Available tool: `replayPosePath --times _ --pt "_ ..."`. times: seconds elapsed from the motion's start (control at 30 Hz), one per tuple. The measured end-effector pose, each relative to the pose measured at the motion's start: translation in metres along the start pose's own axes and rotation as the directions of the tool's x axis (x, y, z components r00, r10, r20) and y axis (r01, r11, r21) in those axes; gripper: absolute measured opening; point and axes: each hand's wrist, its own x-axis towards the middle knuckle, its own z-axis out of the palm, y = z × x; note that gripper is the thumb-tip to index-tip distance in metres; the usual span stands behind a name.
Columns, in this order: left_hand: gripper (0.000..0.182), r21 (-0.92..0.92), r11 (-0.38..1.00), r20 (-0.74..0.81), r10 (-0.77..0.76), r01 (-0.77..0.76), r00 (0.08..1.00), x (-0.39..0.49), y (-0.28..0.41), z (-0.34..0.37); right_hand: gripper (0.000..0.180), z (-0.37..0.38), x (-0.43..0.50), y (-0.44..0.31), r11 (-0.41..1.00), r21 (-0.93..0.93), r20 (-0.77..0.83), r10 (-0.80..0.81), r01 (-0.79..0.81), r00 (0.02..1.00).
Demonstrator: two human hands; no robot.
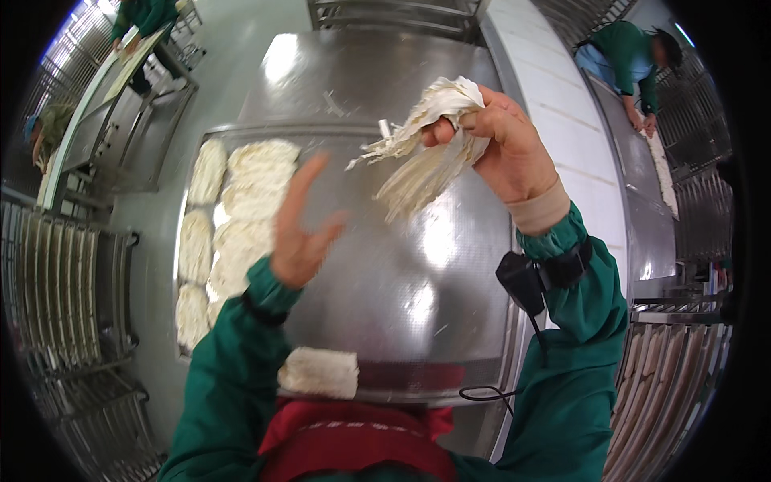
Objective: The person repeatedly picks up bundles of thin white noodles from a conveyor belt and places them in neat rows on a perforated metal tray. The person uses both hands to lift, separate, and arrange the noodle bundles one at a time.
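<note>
My right hand (pixel 512 144) is raised over the metal tray (pixel 385 289), pinching a bundle of pale, fibrous, sheet-like food (pixel 446 108). Torn strands hang from the bundle towards the left. My left hand (pixel 304 223), blurred, is held above the tray with fingers apart and nothing in it. Flat pads of similar cream-coloured food (pixel 262 172) lie in two columns at the tray's left side, partly hidden by my left hand and sleeve. A single pad (pixel 319 372) rests near the front edge, close to my body.
The tray lies on a steel table (pixel 361 66) with a white strip (pixel 560 120) at its right. Tray racks (pixel 66 289) stand left, and another rack (pixel 650 379) right. Co-workers (pixel 626 57) work at other tables. A black cable (pixel 488 394) hangs by my right arm.
</note>
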Motion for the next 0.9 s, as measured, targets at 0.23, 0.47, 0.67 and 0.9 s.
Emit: replayPosePath --times 0.23,0.47,0.67,0.9 --pt "0.088 0.009 0.956 0.136 -0.293 0.295 0.946 -0.09 0.039 0.037 0.06 0.147 -0.097 0.012 0.932 0.34 0.035 0.12 -0.125 0.992" --pt "0.041 -0.117 0.956 0.393 -0.206 0.27 0.896 -0.168 -0.01 -0.012 0.036 0.164 -0.163 0.044 0.94 0.324 -0.305 0.212 -0.108 0.928" --pt "0.036 0.279 0.96 0.53 -0.171 0.02 0.831 -0.169 -0.019 -0.037 0.021 0.143 -0.171 0.077 0.893 0.249 -0.276 0.436 -0.374 0.857" --pt "0.056 0.512 0.771 0.749 -0.617 0.38 0.242 -0.145 0.026 -0.101 0.025 0.166 -0.151 0.127 0.923 0.232 -0.354 0.375 -0.308 0.857"
